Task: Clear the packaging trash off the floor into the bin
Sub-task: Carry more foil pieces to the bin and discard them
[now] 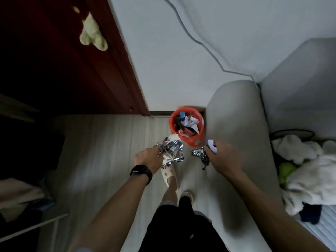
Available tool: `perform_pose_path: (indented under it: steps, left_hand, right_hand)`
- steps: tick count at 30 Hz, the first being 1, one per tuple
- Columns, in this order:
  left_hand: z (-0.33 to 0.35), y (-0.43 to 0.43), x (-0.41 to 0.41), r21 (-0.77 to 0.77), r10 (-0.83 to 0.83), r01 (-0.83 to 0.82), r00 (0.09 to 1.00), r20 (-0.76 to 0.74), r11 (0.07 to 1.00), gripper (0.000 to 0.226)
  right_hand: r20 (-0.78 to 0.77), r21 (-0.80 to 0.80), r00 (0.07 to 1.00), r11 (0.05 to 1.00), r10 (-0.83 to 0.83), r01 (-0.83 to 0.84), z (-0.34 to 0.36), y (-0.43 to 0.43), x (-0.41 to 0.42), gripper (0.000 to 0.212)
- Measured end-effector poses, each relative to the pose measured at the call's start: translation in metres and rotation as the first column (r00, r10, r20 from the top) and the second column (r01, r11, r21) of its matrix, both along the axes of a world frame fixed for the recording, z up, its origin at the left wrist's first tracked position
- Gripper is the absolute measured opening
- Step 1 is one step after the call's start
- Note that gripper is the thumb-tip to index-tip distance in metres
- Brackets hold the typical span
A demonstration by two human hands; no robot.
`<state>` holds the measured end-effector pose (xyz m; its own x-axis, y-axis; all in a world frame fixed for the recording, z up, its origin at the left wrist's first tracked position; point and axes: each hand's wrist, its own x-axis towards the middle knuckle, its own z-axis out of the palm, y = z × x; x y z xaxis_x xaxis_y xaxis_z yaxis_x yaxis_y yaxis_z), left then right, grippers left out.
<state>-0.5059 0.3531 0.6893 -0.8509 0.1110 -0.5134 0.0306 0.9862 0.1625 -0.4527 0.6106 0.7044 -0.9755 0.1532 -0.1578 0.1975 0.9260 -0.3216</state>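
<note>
An orange bin stands on the floor against the wall, stuffed with paper and wrappers. My left hand, with a black watch on its wrist, grips crumpled silver foil packaging just left of and short of the bin. My right hand holds a dark silvery wrapper and a small white piece, just right of the bin's near rim. Both hands hover above the floor, short of the bin's mouth.
A grey padded bed end runs along the bin's right side. Blankets and clothes lie on the bed at right. A red-brown door is at left. My foot in a cream clog stands on the pale wood floor.
</note>
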Motion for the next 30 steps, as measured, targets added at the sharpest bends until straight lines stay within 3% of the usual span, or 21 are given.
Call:
perform_pose_path:
  steps: [7,12,17,24,26,30]
  left_hand:
    - [-0.080,0.042,-0.098,-0.012,-0.060,0.062,0.993,0.103,0.998,0.028]
    - [-0.172,0.068,-0.164,-0.026,-0.068,0.072,0.989,0.134,0.997,0.031]
    - [-0.284,0.093,-0.207,0.007,-0.078,0.077,0.990,0.120,0.997,0.037]
    - [-0.411,0.139,-0.231,0.072,0.070,-0.076,0.994,0.083,0.994,0.044]
    - [-0.439,0.151,-0.238,0.120,0.081,-0.087,0.995,0.054,0.989,0.054]
    - [-0.486,0.164,-0.242,0.204,-0.007,-0.008,0.997,0.075,0.979,0.068]
  right_hand:
    - [0.160,-0.042,0.971,0.981,-0.180,0.188,-0.089,0.021,-0.086,0.033]
    - [0.232,-0.029,0.950,0.975,-0.209,0.221,-0.185,0.032,-0.146,0.026]
    - [0.326,-0.031,0.910,0.959,-0.257,0.282,-0.295,0.045,-0.191,0.035]
    - [0.249,-0.039,0.916,0.942,-0.315,0.335,-0.411,0.066,-0.247,0.030]
    - [0.249,-0.069,0.921,0.943,-0.301,0.327,-0.441,0.071,-0.264,0.042]
    - [0.207,-0.162,0.950,0.949,-0.235,0.270,-0.491,0.076,-0.273,0.091]
